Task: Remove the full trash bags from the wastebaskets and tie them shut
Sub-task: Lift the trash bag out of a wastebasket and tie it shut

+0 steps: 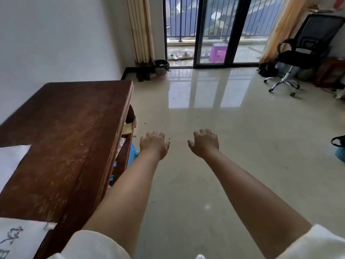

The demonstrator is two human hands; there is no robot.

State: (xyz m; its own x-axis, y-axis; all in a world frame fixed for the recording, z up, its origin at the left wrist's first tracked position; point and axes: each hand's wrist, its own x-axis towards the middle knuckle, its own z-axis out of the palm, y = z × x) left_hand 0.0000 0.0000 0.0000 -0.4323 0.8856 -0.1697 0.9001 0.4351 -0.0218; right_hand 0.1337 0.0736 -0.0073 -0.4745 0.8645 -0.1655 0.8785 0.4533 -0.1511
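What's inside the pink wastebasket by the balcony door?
The wastebasket holds a black bag folded over its rim, with pale rubbish showing at the top. Anything deeper is hidden by the bag.

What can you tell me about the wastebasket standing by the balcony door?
The wastebasket is small and round, with pinkish patterned sides that look woven or perforated. A black trash bag lines it, folded over the rim, with pale rubbish showing on top. It stands upright on the glossy floor in the far corner, beside the curtain and the sliding door frame. Nothing holds it; both hands are far from it.
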